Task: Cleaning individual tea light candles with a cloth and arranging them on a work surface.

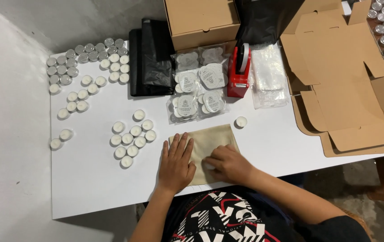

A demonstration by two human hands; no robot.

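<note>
Both hands work the beige pouch (207,143) at the table's (89,183) near edge: left hand (175,165) flat, fingers spread; right hand (229,164) pinching, best kept taut.

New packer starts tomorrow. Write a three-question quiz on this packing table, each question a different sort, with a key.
1. True or false: the left hand lies flat on the beige cloth pouch.
2. Which stands just right of the sealed label packets? A) red tape dispenser B) scissors C) a scale
3. Fill in: the single tealight beside the pouch's far right corner is ___ in colour.

Key: 1 true; 2 A; 3 white. The right hand also presses on the pouch.
</note>
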